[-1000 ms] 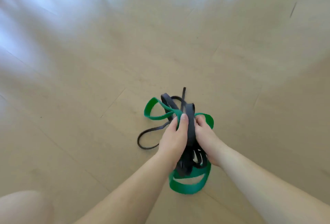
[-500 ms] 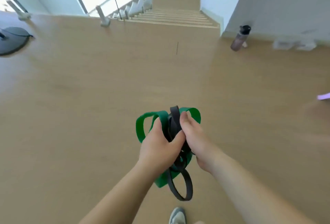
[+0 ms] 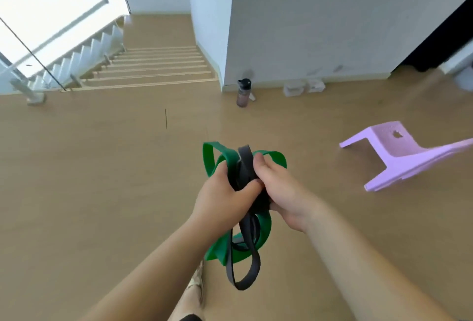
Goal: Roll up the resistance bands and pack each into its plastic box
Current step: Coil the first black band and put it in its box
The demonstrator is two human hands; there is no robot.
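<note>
Together, the left hand (image 3: 220, 192) and right hand (image 3: 284, 192) clench a tangled bundle of flat, rubbery bands between them. A wide green band (image 3: 213, 157) loops out above the left fingers and below both hands. A narrower black band (image 3: 247, 159) runs top to bottom, its loop dangling lowest. Right of the right hand sits a smooth lilac plastic stool (image 3: 399, 152).
</note>
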